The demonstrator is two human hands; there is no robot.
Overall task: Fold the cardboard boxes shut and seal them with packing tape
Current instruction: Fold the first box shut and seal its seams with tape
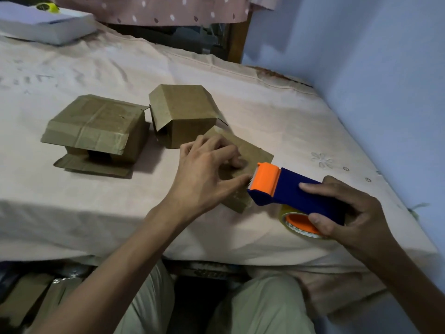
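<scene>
**Tape dispenser set against the near box**

Head view: the right hand (346, 208) grips a blue and orange tape dispenser (286, 189), its toothed edge at the near cardboard box (250, 153) on the pink bedsheet (289, 116). The left hand (207, 172) presses on that box, fingers spread and bent. Farther left lie two more cardboard boxes, flaps loose: a middle box (185, 112) and a left box (96, 126).

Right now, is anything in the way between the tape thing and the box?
Nothing separate. The tape dispenser in the right hand already meets the small box; only the left hand rests on it beside the blade.
</scene>
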